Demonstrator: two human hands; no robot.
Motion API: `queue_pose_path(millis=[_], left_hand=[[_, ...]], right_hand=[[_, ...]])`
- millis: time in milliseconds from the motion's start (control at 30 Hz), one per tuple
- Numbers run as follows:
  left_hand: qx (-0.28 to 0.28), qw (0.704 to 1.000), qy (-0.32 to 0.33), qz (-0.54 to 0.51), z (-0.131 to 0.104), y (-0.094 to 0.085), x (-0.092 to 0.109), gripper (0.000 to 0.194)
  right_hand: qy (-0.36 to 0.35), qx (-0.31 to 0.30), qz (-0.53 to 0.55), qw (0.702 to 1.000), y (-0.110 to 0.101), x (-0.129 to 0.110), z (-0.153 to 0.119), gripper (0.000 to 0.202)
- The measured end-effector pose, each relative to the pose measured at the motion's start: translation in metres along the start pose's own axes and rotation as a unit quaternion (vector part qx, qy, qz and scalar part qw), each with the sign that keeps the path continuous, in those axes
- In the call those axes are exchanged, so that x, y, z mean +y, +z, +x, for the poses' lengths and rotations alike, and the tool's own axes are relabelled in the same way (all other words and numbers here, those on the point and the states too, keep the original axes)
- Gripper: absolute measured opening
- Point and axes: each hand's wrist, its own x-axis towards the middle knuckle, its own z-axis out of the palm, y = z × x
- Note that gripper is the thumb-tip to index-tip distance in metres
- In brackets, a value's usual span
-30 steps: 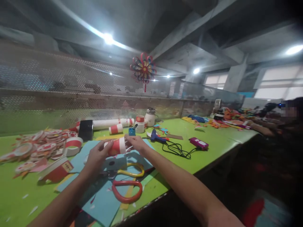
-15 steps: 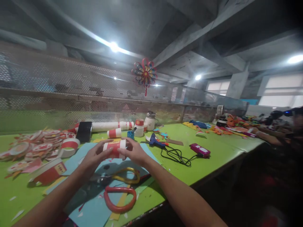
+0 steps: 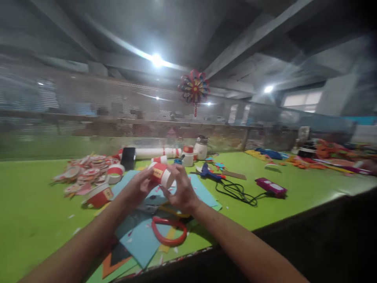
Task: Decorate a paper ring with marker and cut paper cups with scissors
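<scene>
A red and white paper cup lies on its side in the air between my hands, a yellow printed label facing me. My left hand grips its left end. Around the right end, at the white band, curl the fingers and thumb of my right hand. Below them, scissors with a red handle loop and a yellow one rest on light blue paper sheets. Another red and white cup lies behind my hands, near a small blue pot.
Left are piled decorated paper discs, a cut cup piece and a phone. A blue glue gun with a black cord and a purple box lie right. A white bottle stands behind. The table's front edge runs below.
The cup has turned, so its yellow label now shows. My right hand has shifted, with its fingers raised around the cup's right end. The whole view has swung left.
</scene>
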Motion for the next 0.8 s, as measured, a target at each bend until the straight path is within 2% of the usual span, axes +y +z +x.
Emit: queue_pose_path(millis=[133, 300, 467, 600, 700, 800], left_hand=[[0.0, 1.0, -0.01, 0.006, -0.001, 0.005, -0.005, 0.032], [-0.001, 1.0, -0.02, 0.022, -0.002, 0.006, -0.004, 0.031], [-0.003, 0.998, 0.025, 0.054, -0.005, -0.001, 0.01, 0.029], [-0.018, 0.996, 0.04, 0.079, -0.008, -0.005, 0.015, 0.049], [-0.028, 0.995, 0.027, 0.09, -0.011, -0.005, 0.016, 0.059], [-0.028, 0.995, 0.017, 0.096, -0.011, -0.002, 0.014, 0.063]], right_hand=[[-0.02, 0.012, -0.016, 1.0, 0.004, 0.0, -0.003, 0.065], [-0.007, 0.001, -0.002, 1.0, 0.002, -0.009, -0.003, 0.057], [0.091, 0.016, 0.073, 0.993, 0.002, -0.005, -0.003, 0.057], [0.179, -0.046, 0.181, 0.966, 0.007, 0.006, -0.003, 0.041], [0.212, -0.082, 0.247, 0.942, 0.009, 0.007, -0.002, 0.045], [0.226, -0.087, 0.275, 0.93, 0.009, 0.006, -0.002, 0.052]])
